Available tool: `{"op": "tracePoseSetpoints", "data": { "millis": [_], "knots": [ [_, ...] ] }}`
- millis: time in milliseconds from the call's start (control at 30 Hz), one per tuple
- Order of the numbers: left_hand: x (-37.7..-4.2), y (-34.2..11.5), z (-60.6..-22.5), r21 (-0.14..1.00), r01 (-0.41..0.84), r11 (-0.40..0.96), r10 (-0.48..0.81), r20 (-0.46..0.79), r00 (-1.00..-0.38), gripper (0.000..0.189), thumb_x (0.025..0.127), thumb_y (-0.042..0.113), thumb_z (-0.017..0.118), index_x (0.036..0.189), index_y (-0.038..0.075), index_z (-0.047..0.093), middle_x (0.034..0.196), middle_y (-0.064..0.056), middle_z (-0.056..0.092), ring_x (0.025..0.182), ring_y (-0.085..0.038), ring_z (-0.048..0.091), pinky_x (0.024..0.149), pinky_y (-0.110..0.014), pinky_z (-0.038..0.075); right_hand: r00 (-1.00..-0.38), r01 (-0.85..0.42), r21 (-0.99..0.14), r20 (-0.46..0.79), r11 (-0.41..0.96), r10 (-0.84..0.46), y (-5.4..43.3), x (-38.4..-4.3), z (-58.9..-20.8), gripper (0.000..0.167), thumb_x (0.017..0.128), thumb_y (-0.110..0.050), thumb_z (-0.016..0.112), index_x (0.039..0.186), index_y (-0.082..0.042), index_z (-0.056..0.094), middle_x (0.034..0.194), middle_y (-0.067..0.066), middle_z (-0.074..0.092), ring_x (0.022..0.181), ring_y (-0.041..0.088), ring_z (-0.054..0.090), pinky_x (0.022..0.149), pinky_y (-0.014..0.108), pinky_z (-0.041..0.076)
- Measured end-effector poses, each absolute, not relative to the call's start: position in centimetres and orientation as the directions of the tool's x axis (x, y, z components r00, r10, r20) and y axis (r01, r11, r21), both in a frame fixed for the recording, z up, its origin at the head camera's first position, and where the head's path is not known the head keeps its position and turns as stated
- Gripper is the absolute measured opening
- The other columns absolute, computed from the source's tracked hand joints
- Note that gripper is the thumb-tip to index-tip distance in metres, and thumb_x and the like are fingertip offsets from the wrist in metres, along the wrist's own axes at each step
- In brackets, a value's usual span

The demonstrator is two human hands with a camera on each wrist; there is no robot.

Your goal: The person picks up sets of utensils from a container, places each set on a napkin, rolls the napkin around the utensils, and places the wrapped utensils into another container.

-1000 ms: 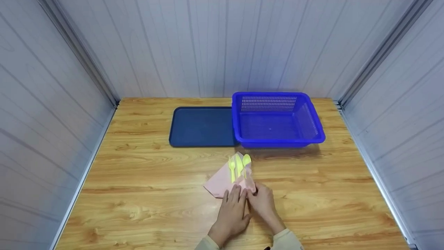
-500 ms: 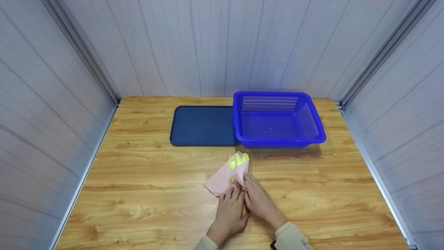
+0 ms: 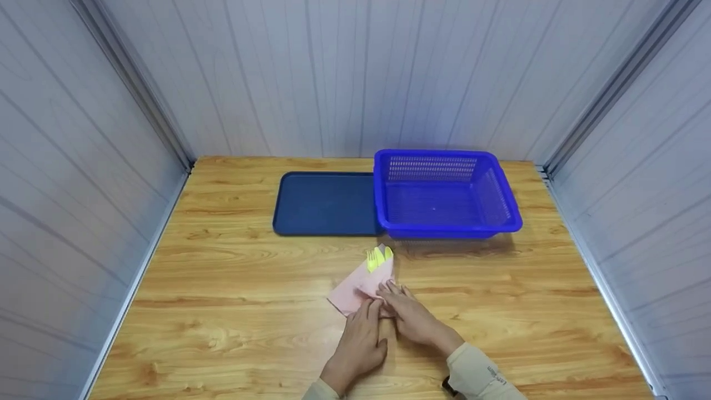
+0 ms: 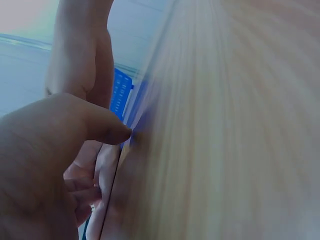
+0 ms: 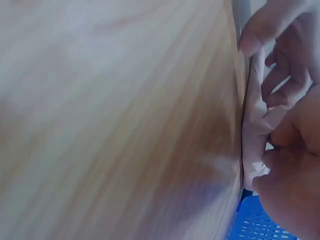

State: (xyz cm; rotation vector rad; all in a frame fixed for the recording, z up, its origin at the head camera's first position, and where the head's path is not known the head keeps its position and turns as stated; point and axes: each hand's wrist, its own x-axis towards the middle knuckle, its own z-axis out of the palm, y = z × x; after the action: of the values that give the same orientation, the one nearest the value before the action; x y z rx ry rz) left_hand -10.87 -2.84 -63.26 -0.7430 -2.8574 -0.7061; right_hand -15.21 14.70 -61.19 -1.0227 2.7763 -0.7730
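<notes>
A pink napkin [image 3: 348,292] lies on the wooden table in front of me, its right side folded over yellow cutlery. Out of the fold stick the tops of a fork [image 3: 371,262], a knife [image 3: 379,255] and a spoon [image 3: 388,253]; their handles are hidden. My left hand [image 3: 358,340] rests its extended fingers on the napkin's near edge. With fingers laid flat, my right hand [image 3: 414,316] presses on the folded flap from the right. In the right wrist view the creased napkin [image 5: 255,130] sits low against the tabletop, under both hands.
Beyond the napkin stands a blue plastic basket [image 3: 447,228] with slotted walls. A dark blue tray [image 3: 328,205] lies to its left, its right end against or under the basket. Pale panel walls [image 3: 344,78] enclose the table at the back and sides.
My right hand has brought the napkin's right flap leftward over the cutlery, covering most of it. My left hand has shifted slightly left and stays on the near edge.
</notes>
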Motion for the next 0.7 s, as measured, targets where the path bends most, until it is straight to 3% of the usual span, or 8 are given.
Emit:
{"op": "tracePoseSetpoints", "data": {
  "millis": [167, 233, 433, 567, 700],
  "knots": [
    [-11.2, -3.2, -63.2, 0.507, 0.473, 0.721, 0.441, 0.191, -0.877, 0.084, 0.077, 0.018, 0.071, 0.147, 0.005, 0.027, 0.136, -0.01, 0.042, 0.122, -0.021, 0.047, 0.091, -0.039, 0.041, -0.795, -0.572, -0.459, 0.105, 0.68, -0.598, 14.9, -15.3, -61.2, 0.045, 0.088, 0.005, 0.056, 0.132, -0.005, 0.06, 0.146, 0.018, 0.043, 0.137, 0.037, 0.034, 0.108, 0.06, 0.025],
    [-11.4, -3.1, -63.1, 0.527, 0.458, 0.716, 0.438, 0.172, -0.883, 0.082, 0.079, 0.017, 0.07, 0.149, 0.004, 0.029, 0.137, -0.01, 0.042, 0.124, -0.021, 0.047, 0.093, -0.04, 0.041, -0.808, -0.563, -0.441, 0.115, 0.699, -0.578, 14.9, -15.3, -61.2, 0.038, 0.092, -0.001, 0.056, 0.129, -0.006, 0.062, 0.145, 0.015, 0.045, 0.137, 0.035, 0.036, 0.106, 0.058, 0.029],
    [-11.3, -2.7, -62.9, 0.55, 0.361, 0.753, 0.386, 0.075, -0.92, 0.065, 0.089, 0.017, 0.063, 0.146, -0.001, 0.037, 0.142, -0.018, 0.037, 0.128, -0.029, 0.044, 0.102, -0.043, 0.039, -0.806, -0.583, -0.337, 0.121, 0.74, -0.58, 15.0, -15.7, -61.4, 0.038, 0.097, -0.014, 0.056, 0.133, -0.007, 0.058, 0.146, 0.013, 0.045, 0.135, 0.034, 0.038, 0.103, 0.058, 0.033],
    [-11.0, -2.3, -62.9, 0.42, 0.379, 0.825, 0.362, 0.122, -0.924, 0.056, 0.09, 0.016, 0.061, 0.139, -0.005, 0.046, 0.15, -0.024, 0.029, 0.136, -0.035, 0.034, 0.105, -0.047, 0.035, -0.782, -0.606, -0.311, 0.065, 0.732, -0.62, 15.1, -16.1, -61.4, 0.046, 0.097, -0.017, 0.054, 0.142, -0.009, 0.05, 0.151, 0.014, 0.038, 0.139, 0.036, 0.03, 0.106, 0.06, 0.027],
    [-11.0, -1.9, -62.6, 0.243, 0.424, 0.873, 0.391, 0.171, -0.904, 0.053, 0.089, 0.019, 0.06, 0.134, -0.008, 0.052, 0.156, -0.022, 0.022, 0.143, -0.037, 0.019, 0.109, -0.051, 0.028, -0.78, -0.597, -0.303, 0.004, 0.743, -0.625, 15.1, -16.5, -61.4, 0.051, 0.098, -0.019, 0.05, 0.148, -0.01, 0.043, 0.155, 0.013, 0.031, 0.142, 0.037, 0.023, 0.108, 0.063, 0.02]
  ]
}}
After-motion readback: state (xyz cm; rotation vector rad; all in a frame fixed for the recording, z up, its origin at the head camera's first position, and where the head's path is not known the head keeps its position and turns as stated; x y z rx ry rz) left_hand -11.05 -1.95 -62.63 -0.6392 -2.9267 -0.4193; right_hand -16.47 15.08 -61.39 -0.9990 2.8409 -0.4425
